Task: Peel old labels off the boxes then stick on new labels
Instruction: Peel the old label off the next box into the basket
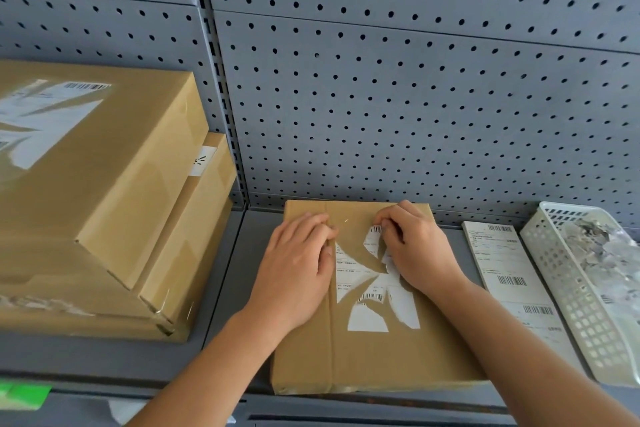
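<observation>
Cardboard box [381, 357] on the shelf [228, 288]: old label [360, 276] partly torn away, remnants left. Right grip [412, 246] pinches a strip of the old label; left grip [301, 263] presses the box down. New labels [498, 260] lie beside, unapplied.

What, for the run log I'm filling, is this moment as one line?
step: peeling old label; left hand: presses box; right hand: pinches its flap; new labels: beside box
</observation>
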